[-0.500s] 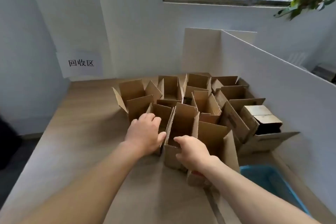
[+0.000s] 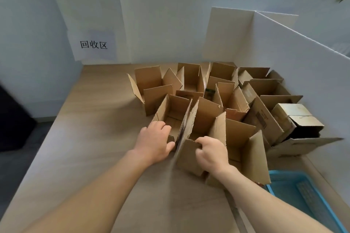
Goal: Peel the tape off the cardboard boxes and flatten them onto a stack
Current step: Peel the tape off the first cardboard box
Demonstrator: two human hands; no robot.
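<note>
Several open brown cardboard boxes stand crowded on the wooden table, flaps up. My left hand grips the near wall of the left front box, fingers curled over its edge. My right hand grips the near wall of the middle front box, fingers hooked over its rim and thumb on the outside. A third open box stands just to the right of it. No tape shows in this view.
A closed pale box lies on its side at the right among the cardboard. A blue plastic bin sits at the near right. White partition boards wall the right side. A sign with characters hangs on the left wall.
My head has come closer and tilted down. My left hand has shifted onto the near edge of the left front box; my right hand still holds the middle box's rim.
</note>
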